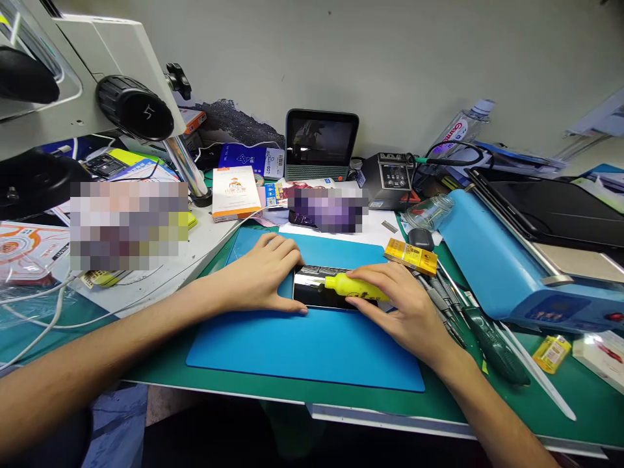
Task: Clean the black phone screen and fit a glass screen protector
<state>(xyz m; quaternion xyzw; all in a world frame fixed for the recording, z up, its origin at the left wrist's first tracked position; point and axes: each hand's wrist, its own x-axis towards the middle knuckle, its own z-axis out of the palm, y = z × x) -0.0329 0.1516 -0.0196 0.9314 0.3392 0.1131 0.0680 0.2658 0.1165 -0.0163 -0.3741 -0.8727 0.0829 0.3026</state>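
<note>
A smartphone [312, 297] with a dark, glossy face lies lengthwise on a blue work mat [312, 351]. My left hand [275, 273] grips its left end, thumb on the near edge and fingers at the far edge. My right hand [397, 302] is closed around a small yellow squeeze bottle [358, 287]. The bottle lies nearly level over the phone, its nozzle pointing left toward the phone's left part. Whether the nozzle tip touches the phone I cannot tell. The phone's right end is partly hidden by my right hand and the bottle.
Right of the mat are a yellow box [411, 256], several screwdrivers and tweezers, and a blue machine [487, 266]. Behind stand a small screen [322, 140] and a power unit [389, 181]. A microscope arm [117, 71] overhangs the left; a white cable [146, 318] crosses there.
</note>
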